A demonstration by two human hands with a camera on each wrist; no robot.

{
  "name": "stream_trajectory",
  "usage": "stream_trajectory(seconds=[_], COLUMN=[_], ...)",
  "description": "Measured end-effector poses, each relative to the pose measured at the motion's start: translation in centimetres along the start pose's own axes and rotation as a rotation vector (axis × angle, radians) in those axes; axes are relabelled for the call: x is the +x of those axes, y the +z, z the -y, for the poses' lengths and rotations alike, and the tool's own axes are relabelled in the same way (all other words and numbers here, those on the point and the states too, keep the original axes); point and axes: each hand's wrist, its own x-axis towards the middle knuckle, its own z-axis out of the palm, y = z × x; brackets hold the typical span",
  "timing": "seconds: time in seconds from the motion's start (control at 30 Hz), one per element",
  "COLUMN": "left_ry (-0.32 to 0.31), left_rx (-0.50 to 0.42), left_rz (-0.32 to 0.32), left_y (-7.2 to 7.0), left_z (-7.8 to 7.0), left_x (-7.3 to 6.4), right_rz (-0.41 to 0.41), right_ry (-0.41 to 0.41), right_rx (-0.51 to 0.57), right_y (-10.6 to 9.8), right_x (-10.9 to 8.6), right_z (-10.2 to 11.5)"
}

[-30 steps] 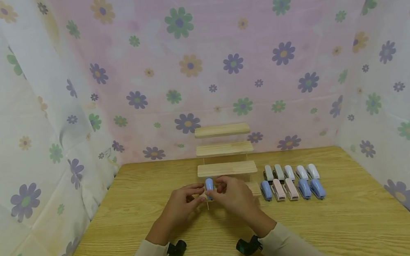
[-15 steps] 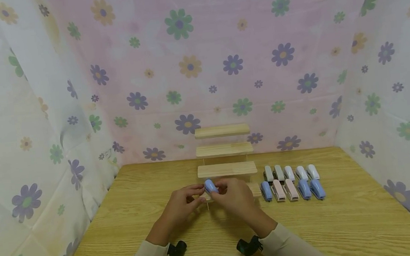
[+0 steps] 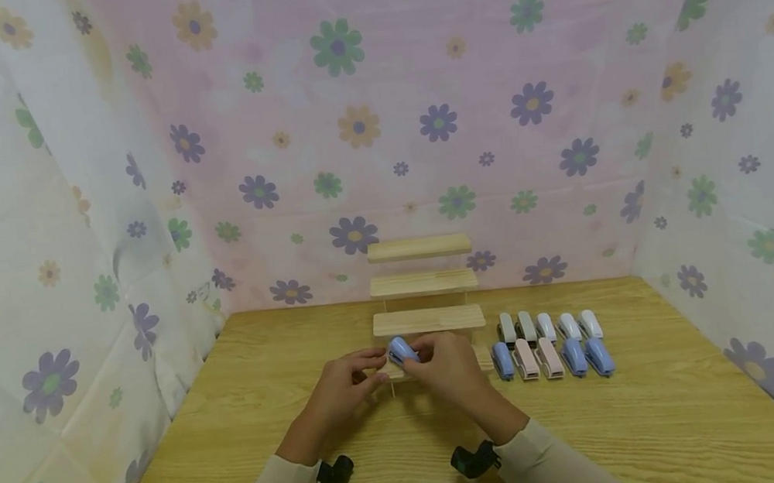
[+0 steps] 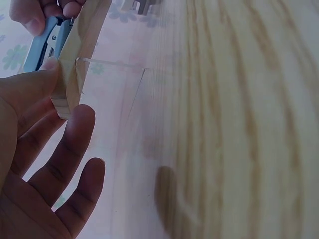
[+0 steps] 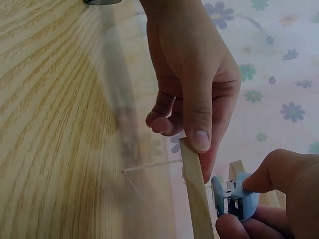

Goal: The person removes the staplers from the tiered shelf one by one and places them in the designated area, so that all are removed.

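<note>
My right hand point(image 3: 446, 364) pinches a small light-blue stapler point(image 3: 400, 349) between thumb and fingers, just over the left part of the lowest wooden shelf point(image 3: 480, 357). Slantwise, its top end points away and to the left. In the right wrist view the stapler point(image 5: 241, 199) shows its metal parts, close to the shelf board point(image 5: 195, 191). My left hand point(image 3: 345, 385) grips the left end of that same board, thumb on one face and fingers on the other. From the left wrist, the left thumb tip lies beside the stapler point(image 4: 50, 42); whether they touch, I cannot tell.
Three higher wooden shelves point(image 3: 428, 320) rise in steps behind, on clear supports. On the table point(image 3: 266, 362) to the right stand two rows of small staplers: grey point(image 3: 525, 326) and white point(image 3: 568, 326) behind, blue point(image 3: 599, 357) and pink point(image 3: 549, 357) in front. Flowered cloth point(image 3: 386, 86) encloses three sides.
The stapler has turned from pointing straight ahead to lying slantwise, and has shifted slightly right in my right hand. My left hand has stayed at the shelf's end.
</note>
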Motion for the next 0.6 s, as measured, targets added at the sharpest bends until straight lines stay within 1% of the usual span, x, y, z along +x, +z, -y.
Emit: stream_trajectory(seconds=[0.1,0.23,0.4,0.6], left_ry=[0.001,0.01,0.005,0.007], left_rx=[0.001,0.009,0.019,0.024], left_rz=[-0.003,-0.008,-0.013,-0.014], left_y=[0.2,0.3,0.3,0.3], left_z=[0.1,0.2,0.2,0.3], left_x=[0.0,0.0,0.0,-0.1], right_rz=[0.002,-0.014,-0.04,-0.073], right_ry=[-0.012,-0.014,0.011,-0.006], right_rx=[0.0,0.001,0.002,-0.014], right_y=[-0.4,-1.2,-2.3,-3.8], right_x=[-0.1,-0.3,-0.8,-1.5], right_z=[0.0,-0.1,-0.8,-1.8])
